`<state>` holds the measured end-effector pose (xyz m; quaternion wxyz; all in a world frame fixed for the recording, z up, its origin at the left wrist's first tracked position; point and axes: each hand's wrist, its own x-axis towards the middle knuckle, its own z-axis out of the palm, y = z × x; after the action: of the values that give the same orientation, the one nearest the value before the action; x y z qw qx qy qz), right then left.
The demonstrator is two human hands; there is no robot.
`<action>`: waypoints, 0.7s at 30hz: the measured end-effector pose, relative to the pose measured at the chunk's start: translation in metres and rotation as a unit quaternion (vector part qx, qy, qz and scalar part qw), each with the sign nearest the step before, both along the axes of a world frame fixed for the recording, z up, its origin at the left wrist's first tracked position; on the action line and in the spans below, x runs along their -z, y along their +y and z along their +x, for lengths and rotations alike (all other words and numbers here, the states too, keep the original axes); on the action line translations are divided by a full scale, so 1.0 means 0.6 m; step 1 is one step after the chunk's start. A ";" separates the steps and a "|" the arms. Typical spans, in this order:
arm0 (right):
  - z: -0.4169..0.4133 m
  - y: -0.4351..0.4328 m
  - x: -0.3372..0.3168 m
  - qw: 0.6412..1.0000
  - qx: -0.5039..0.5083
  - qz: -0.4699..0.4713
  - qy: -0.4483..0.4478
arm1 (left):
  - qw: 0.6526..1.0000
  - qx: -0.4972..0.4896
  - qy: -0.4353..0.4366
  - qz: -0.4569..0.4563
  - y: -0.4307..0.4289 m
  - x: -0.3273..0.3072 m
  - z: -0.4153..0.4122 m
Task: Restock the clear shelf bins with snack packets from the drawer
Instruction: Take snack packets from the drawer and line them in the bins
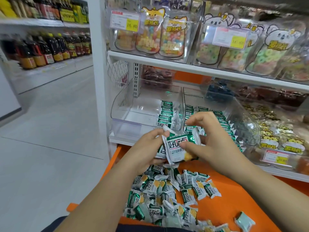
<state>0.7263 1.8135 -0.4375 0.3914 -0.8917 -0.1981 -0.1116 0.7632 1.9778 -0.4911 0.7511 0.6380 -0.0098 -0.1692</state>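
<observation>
The left hand (148, 148) grips a small stack of green-and-white snack packets (180, 148). The right hand (212, 139) pinches the front one, over the orange drawer (234, 198) at its back edge, just before the clear bin (127, 106).

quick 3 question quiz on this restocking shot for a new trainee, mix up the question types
1. True or false: the left clear bin is full of packets.
2. Where do the loose packets lie? A) on the floor B) in the orange drawer C) on the top shelf
3. What do the left hand and the right hand hold between them?

Key
1. False: it has only one row, along its right wall.
2. B
3. A few green-and-white snack packets, held in front of the bins.
</observation>
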 end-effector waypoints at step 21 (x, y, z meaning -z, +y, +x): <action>0.021 -0.014 0.024 0.989 -0.028 0.084 0.120 | 0.960 0.037 -0.256 0.111 0.028 -0.012 0.002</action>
<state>0.7389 1.8052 -0.4520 0.4890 -0.8567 -0.1641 -0.0089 0.7641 1.9945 -0.4839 0.6414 0.7383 -0.2065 -0.0276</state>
